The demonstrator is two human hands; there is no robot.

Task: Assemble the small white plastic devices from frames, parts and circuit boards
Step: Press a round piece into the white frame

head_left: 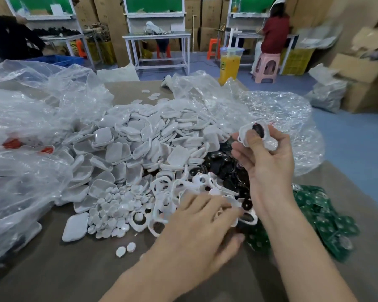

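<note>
— Which step?
— Fitting parts: right hand (pixel 268 158), right of centre, its grip pinching a frame (pixel 246 130) (black part (pixel 258 130) seated inside).
— Next?
— Left hand (pixel 196 216), grip spread over the lower-centre frame pile (pixel 168 192), probably must single out one piece.

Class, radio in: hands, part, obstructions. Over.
Right hand pinches white plastic frame holding black disc. Left hand rests on pile of white frames. Clear plastic bags crowd pile.

On the table (pixel 52 269), from the pile of cases (pixel 140 144): bags (pixel 26 131) left, circuit boards (pixel 323 223) right, frames (pixel 162 192) in front, cup (pixel 229 66) behind.
</note>
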